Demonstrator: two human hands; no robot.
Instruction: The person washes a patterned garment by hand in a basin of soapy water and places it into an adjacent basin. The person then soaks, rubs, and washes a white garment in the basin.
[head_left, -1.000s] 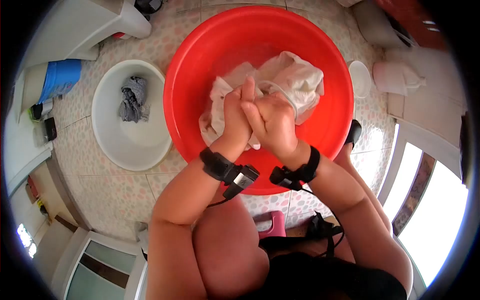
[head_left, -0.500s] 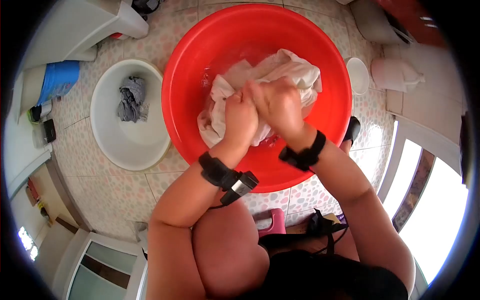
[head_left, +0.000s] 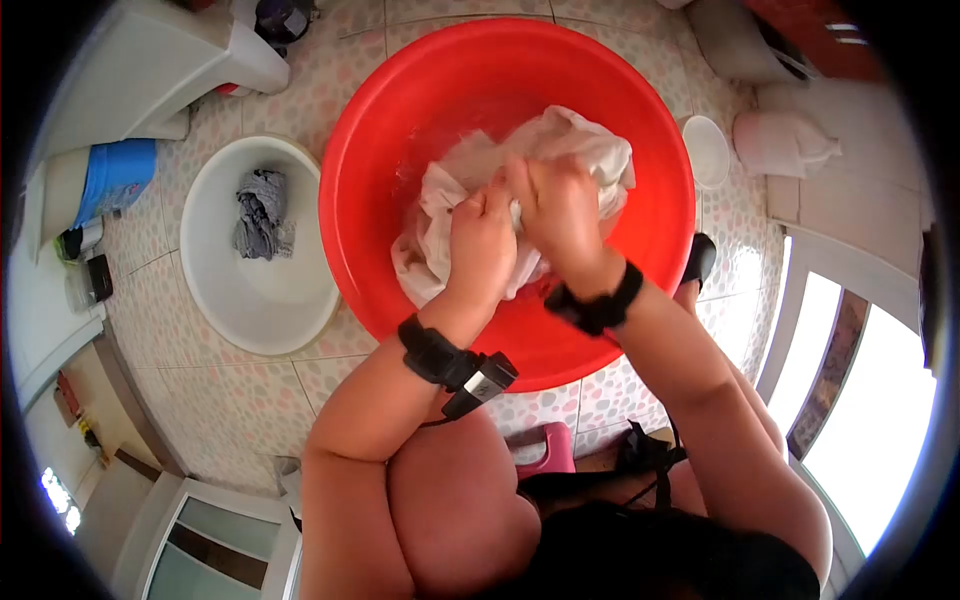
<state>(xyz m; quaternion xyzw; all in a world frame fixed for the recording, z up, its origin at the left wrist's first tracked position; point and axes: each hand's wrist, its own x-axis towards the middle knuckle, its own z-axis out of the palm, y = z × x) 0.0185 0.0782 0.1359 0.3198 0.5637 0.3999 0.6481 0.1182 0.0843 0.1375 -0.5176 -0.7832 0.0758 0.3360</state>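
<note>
A wet white cloth garment (head_left: 450, 215) lies bunched in the large red basin (head_left: 370, 130), with some water around it. My left hand (head_left: 482, 240) is closed on a fold of the garment near the middle of the basin. Close beside it, my right hand (head_left: 562, 215) is also closed on the fabric, its fingers curled and slightly smeared by motion. The two hands are nearly touching at the thumbs. The garment's exact kind cannot be made out. Part of it is hidden beneath my hands.
A white tub (head_left: 215, 300) holding a crumpled grey cloth (head_left: 262, 210) stands left of the basin. On the right are a small white bucket (head_left: 707, 152) and a pale pink jug (head_left: 775, 143). A blue container (head_left: 118, 180) is at far left, and a pink stool (head_left: 555, 450) sits below the basin.
The hands stay close together on the garment; the right hand has shifted slightly. The whole view has tilted a little, so the tubs appear slightly lower.
</note>
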